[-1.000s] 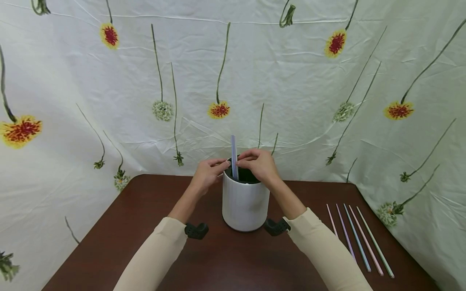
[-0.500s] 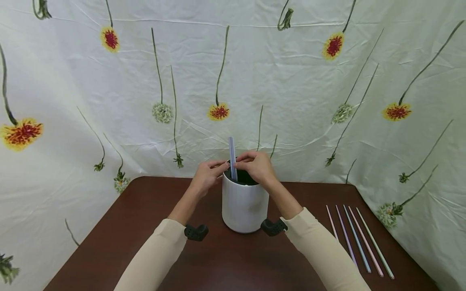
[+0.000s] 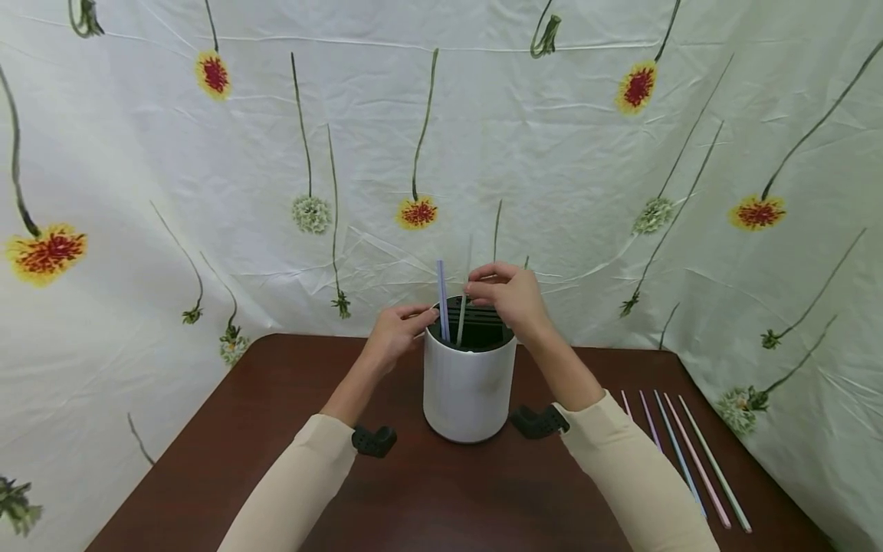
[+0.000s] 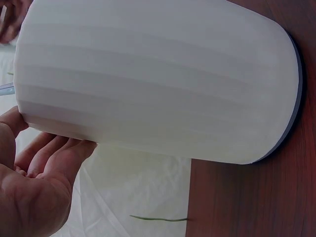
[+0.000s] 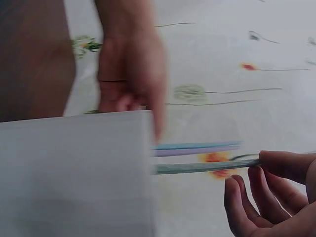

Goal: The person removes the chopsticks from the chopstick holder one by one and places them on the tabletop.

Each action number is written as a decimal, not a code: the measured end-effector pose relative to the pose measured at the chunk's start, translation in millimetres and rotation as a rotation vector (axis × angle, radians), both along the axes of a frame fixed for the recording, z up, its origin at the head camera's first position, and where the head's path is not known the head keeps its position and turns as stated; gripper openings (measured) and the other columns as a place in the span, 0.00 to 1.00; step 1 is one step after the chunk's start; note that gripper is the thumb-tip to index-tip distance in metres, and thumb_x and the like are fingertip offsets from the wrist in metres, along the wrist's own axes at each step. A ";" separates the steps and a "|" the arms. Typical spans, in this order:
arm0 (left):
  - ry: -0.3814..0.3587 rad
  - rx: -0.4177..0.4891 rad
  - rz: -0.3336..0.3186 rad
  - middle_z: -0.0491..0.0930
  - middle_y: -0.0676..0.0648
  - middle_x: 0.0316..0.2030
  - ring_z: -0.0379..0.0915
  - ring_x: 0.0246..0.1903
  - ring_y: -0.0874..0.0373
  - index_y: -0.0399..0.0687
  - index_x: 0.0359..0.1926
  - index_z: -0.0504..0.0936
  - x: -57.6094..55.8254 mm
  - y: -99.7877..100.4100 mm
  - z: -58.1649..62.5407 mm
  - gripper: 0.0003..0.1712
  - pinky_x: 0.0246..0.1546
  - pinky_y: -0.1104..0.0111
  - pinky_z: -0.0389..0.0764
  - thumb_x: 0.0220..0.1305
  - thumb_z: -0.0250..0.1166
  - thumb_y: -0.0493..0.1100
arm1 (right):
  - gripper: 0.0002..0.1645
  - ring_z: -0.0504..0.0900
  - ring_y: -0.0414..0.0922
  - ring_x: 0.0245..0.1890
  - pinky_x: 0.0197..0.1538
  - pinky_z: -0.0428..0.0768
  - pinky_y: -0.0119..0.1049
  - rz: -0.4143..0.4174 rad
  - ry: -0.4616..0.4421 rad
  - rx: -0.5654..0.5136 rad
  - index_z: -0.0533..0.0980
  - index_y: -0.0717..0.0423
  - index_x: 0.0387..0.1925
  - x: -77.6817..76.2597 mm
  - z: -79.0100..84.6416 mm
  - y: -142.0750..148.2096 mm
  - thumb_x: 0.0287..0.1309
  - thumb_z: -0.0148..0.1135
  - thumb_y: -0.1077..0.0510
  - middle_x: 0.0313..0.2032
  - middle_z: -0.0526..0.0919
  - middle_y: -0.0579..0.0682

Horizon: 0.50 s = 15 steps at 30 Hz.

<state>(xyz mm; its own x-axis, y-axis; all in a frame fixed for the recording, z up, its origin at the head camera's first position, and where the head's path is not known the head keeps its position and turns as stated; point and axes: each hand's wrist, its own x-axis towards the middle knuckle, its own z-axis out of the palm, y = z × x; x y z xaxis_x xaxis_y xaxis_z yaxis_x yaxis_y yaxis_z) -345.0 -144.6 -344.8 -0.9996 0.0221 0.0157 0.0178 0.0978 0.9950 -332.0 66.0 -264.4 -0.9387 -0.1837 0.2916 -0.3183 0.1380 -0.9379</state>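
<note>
A white cylindrical container (image 3: 469, 395) with a dark inside stands upright on the table. My left hand (image 3: 398, 331) grips its rim at the left, and in the left wrist view the fingers lie along the outer wall. My right hand (image 3: 507, 299) pinches a pale green straw (image 3: 461, 318) above the opening, its lower part inside the container. Next to the left thumb, a blue straw and a purple straw (image 5: 197, 152) lean together out of the container. Their lower ends are hidden.
Several coloured straws (image 3: 714, 475) lie side by side at the right of the brown table (image 3: 428, 506), partly behind the right sleeve. A white cloth (image 3: 552, 153) with printed flowers hangs close behind the table.
My right hand has moved right and slightly up, away from the blue and purple straws, with the green straw now apart from them. The left hand stays at the rim.
</note>
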 end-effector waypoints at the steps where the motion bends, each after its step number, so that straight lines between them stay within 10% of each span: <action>1: 0.002 -0.007 -0.001 0.80 0.39 0.61 0.73 0.66 0.46 0.42 0.65 0.79 -0.4 0.5 -0.2 0.26 0.65 0.48 0.74 0.72 0.65 0.49 | 0.12 0.88 0.51 0.41 0.51 0.87 0.43 0.011 0.002 -0.038 0.83 0.66 0.45 2.1 7.5 5.4 0.62 0.69 0.62 0.38 0.88 0.54; 9: -0.016 -0.005 -0.001 0.79 0.38 0.62 0.72 0.67 0.46 0.42 0.66 0.78 0.6 1.5 -0.1 0.26 0.65 0.49 0.75 0.71 0.65 0.48 | 0.07 0.88 0.47 0.39 0.49 0.88 0.39 0.103 0.064 -0.300 0.81 0.63 0.43 20.0 63.7 60.6 0.64 0.67 0.66 0.35 0.86 0.49; 15: -0.013 -0.010 -0.006 0.79 0.38 0.62 0.72 0.67 0.46 0.43 0.66 0.78 0.6 1.2 0.6 0.27 0.65 0.50 0.76 0.71 0.66 0.48 | 0.05 0.89 0.47 0.34 0.44 0.89 0.39 0.049 0.097 -0.354 0.83 0.63 0.40 28.9 73.3 108.7 0.62 0.69 0.66 0.34 0.86 0.52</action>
<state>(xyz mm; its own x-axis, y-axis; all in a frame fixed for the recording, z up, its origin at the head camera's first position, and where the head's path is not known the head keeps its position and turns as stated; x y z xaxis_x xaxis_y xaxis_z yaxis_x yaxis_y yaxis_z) -344.4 -143.4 -344.2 -0.9996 0.0277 0.0020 0.0050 0.1076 0.9942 -303.0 174.7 -191.2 -0.8962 -0.0997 0.4324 -0.4063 -0.2073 -0.8899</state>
